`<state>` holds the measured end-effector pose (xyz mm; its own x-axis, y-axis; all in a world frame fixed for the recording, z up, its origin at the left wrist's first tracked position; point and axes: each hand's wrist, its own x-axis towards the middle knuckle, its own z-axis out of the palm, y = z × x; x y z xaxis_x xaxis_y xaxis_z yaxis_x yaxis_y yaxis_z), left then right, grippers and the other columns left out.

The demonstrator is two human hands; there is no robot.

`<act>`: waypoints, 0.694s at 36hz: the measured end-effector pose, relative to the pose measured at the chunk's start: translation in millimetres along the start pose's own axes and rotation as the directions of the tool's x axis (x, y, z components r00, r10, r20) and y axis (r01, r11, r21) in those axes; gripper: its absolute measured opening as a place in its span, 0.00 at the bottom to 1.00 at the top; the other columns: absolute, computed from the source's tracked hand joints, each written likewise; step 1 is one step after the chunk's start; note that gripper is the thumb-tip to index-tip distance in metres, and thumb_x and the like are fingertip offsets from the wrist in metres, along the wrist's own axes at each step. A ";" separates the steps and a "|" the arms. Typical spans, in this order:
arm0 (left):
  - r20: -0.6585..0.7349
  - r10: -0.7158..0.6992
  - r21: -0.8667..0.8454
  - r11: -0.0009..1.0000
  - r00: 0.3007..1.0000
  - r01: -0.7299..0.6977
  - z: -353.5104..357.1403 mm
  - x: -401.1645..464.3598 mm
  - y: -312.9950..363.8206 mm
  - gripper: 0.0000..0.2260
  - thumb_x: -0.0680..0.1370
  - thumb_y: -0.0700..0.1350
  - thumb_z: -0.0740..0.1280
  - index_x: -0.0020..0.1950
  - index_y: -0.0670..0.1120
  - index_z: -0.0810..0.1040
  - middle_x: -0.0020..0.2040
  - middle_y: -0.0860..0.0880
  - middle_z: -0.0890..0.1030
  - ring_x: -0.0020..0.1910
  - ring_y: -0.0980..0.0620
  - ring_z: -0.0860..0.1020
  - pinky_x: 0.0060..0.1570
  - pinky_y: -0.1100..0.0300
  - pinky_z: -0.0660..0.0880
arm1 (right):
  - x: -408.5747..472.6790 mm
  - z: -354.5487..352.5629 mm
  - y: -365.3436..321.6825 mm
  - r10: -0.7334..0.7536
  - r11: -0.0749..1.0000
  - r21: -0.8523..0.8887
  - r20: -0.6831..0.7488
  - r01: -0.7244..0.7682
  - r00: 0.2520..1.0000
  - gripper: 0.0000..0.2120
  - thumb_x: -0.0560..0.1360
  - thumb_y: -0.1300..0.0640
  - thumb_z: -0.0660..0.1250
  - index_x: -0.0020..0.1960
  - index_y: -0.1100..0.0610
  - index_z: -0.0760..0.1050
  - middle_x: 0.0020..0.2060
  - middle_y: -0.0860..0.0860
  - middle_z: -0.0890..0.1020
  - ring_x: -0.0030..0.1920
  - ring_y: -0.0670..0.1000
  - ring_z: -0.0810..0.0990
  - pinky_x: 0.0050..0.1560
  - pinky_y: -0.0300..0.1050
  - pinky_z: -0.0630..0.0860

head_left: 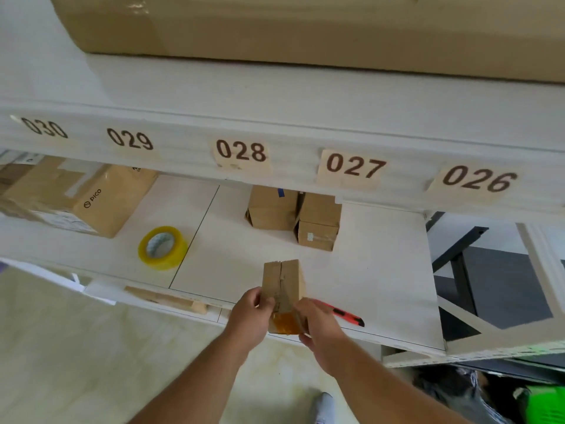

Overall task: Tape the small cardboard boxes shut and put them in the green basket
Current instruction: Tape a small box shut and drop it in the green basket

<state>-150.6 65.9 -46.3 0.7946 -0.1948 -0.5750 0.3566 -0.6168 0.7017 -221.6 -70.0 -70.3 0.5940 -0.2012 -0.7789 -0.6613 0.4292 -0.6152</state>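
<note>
Small cardboard box (282, 289) gripped at shelf (382, 286) edge.
Left hand (252, 316) and right hand (321, 322) pinch its taped end; tape roll (162, 247) at ten o'clock.

Three small boxes (284, 289), one tape roll (163, 247), five number labels (241, 151).

green basket (544, 399) cropped at corner, large carton (305, 26) cut off, perhaps blurred
</note>
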 end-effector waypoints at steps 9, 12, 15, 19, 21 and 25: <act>0.009 0.072 0.159 0.985 0.997 -0.073 -2.1 35.3 -24.7 0.19 0.81 0.40 0.63 0.69 0.55 0.74 0.56 0.60 0.80 0.54 0.57 0.78 0.53 0.61 0.76 | 26.5 20.7 8.4 -0.092 0.940 -0.330 -0.008 0.084 0.996 0.17 0.80 0.55 0.58 0.59 0.42 0.82 0.52 0.45 0.86 0.49 0.50 0.81 0.48 0.43 0.76; 0.033 0.115 0.217 0.969 0.993 -0.119 -7.0 45.0 -31.3 0.17 0.81 0.40 0.62 0.66 0.58 0.75 0.52 0.62 0.81 0.52 0.59 0.79 0.53 0.58 0.79 | 28.5 28.3 6.6 -0.132 0.918 -0.383 -0.041 0.106 0.990 0.18 0.82 0.56 0.57 0.65 0.44 0.79 0.54 0.43 0.84 0.52 0.47 0.82 0.49 0.42 0.77; 0.089 0.140 0.262 0.952 0.986 -0.159 -9.7 52.4 -36.7 0.19 0.83 0.42 0.60 0.72 0.57 0.71 0.61 0.57 0.81 0.60 0.53 0.79 0.62 0.57 0.77 | 31.2 35.9 5.7 -0.146 0.888 -0.448 -0.073 0.099 0.987 0.20 0.82 0.57 0.54 0.67 0.45 0.77 0.55 0.44 0.84 0.51 0.49 0.82 0.50 0.44 0.80; 0.148 0.122 0.313 0.936 0.981 -0.163 -13.4 58.9 -38.6 0.27 0.85 0.44 0.59 0.83 0.50 0.53 0.77 0.51 0.67 0.74 0.50 0.69 0.67 0.64 0.65 | 31.6 42.0 3.1 -0.133 0.884 -0.463 -0.112 0.067 0.985 0.21 0.82 0.60 0.53 0.68 0.46 0.76 0.54 0.45 0.84 0.49 0.48 0.82 0.49 0.44 0.81; 0.172 0.132 0.324 0.928 0.976 -0.182 -15.6 59.9 -37.5 0.28 0.85 0.45 0.59 0.83 0.49 0.53 0.77 0.51 0.68 0.74 0.50 0.69 0.68 0.62 0.65 | 32.5 41.9 2.3 -0.122 0.881 -0.471 -0.118 0.053 0.985 0.21 0.82 0.61 0.53 0.68 0.47 0.76 0.54 0.46 0.84 0.47 0.48 0.81 0.47 0.44 0.80; 0.245 0.179 0.309 0.917 0.953 -0.251 -27.4 62.5 -36.5 0.22 0.84 0.48 0.59 0.78 0.52 0.62 0.70 0.53 0.75 0.70 0.50 0.73 0.68 0.51 0.72 | 35.3 44.4 3.1 -0.118 0.861 -0.509 -0.164 0.018 0.979 0.25 0.81 0.54 0.55 0.78 0.49 0.66 0.70 0.51 0.77 0.65 0.53 0.77 0.67 0.51 0.75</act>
<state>-100.5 97.2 -96.3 0.7008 -0.4825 -0.5253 -0.0244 -0.7523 0.6584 -182.3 -36.7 -94.3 0.5845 -0.3919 -0.7105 -0.7914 -0.0823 -0.6057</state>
